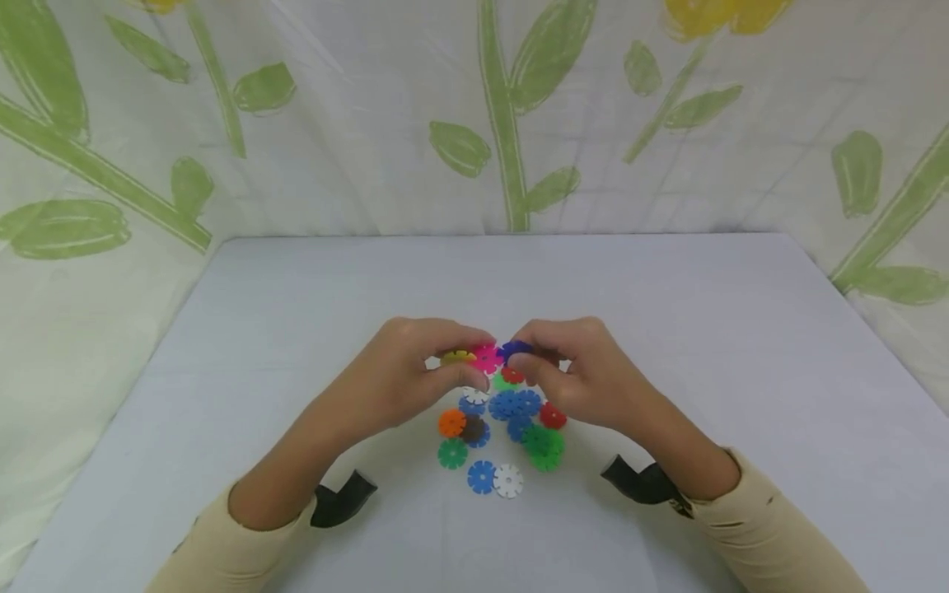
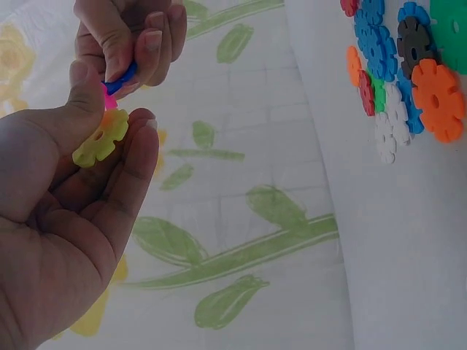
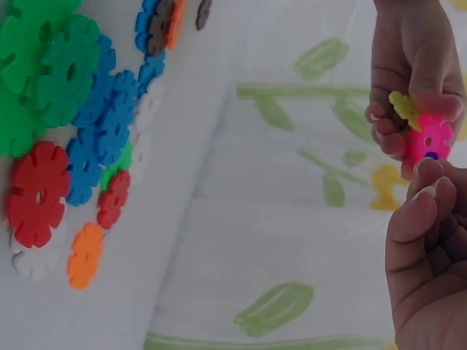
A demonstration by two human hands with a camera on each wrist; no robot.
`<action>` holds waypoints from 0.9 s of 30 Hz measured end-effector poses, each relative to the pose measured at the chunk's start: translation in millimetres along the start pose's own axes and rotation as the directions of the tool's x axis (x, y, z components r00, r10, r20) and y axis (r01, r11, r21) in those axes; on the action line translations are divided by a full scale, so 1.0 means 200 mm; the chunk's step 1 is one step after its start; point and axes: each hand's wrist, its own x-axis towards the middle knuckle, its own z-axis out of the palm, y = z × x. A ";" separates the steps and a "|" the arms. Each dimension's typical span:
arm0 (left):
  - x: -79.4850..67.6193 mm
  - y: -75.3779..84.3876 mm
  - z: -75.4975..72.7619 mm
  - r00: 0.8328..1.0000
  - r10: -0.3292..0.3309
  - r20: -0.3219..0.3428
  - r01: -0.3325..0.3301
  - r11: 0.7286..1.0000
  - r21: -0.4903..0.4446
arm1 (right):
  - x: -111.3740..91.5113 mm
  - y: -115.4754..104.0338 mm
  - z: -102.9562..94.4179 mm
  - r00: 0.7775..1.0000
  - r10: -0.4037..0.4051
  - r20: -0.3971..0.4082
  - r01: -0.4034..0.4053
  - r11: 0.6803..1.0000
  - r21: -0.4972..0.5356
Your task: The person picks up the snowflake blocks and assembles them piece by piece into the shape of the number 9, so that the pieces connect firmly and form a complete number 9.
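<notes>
My left hand [image 1: 396, 375] pinches a pink notched interlocking disc [image 3: 433, 133] between thumb and fingers. A yellow notched disc [image 2: 101, 140] is attached to the pink one and sits within the left palm. Opposite it, my right hand [image 1: 586, 371] grips a dark blue notched disc [image 1: 511, 352] by thumb and fingertips. The blue disc meets the pink one's edge, standing at an angle to it in the left wrist view. Both hands are over the far side of a loose group of discs, and the right fingers hide most of the blue disc in the right wrist view.
Several notched discs lie below the hands on the white table [image 1: 296, 280], some overlapping: an orange disc [image 1: 451, 422], a red disc [image 3: 39, 195], a white disc [image 1: 508, 481], green and blue ones. Behind the table hangs a pale curtain [image 1: 356, 165] with painted leaves.
</notes>
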 end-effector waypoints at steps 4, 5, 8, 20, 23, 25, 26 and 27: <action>0.00 0.00 0.01 1.000 0.023 -0.007 -0.023 1.000 0.006 | 0.00 -0.01 0.00 1.000 0.005 0.008 -0.005 1.000 -0.030; 0.00 0.00 0.01 1.000 0.026 -0.006 -0.026 1.000 0.007 | 0.00 -0.01 0.00 1.000 0.007 0.013 -0.006 0.999 -0.040; 0.00 0.00 0.01 1.000 0.029 -0.010 -0.029 0.999 0.020 | -0.01 -0.01 0.00 0.999 0.016 0.028 -0.014 0.998 -0.058; -0.01 0.02 -0.01 0.998 0.033 -0.056 -0.035 0.999 -0.040 | 0.00 0.03 0.05 0.998 -0.050 -0.043 0.053 0.996 0.071; -0.02 0.03 -0.01 0.998 0.028 -0.060 -0.033 0.996 -0.082 | 0.00 0.03 0.05 0.997 -0.061 -0.053 0.066 0.992 0.106; -0.02 0.03 -0.01 0.998 0.018 -0.065 -0.025 0.994 -0.105 | 0.00 0.02 0.06 0.997 -0.062 -0.054 0.068 0.990 0.123; -0.02 0.03 -0.01 0.997 0.013 -0.070 -0.021 0.993 -0.116 | 0.00 0.02 0.06 0.997 -0.061 -0.053 0.067 0.989 0.131; -0.03 0.03 -0.01 0.997 0.012 -0.074 -0.021 0.991 -0.129 | 0.01 0.01 0.06 0.997 -0.059 -0.052 0.066 0.988 0.139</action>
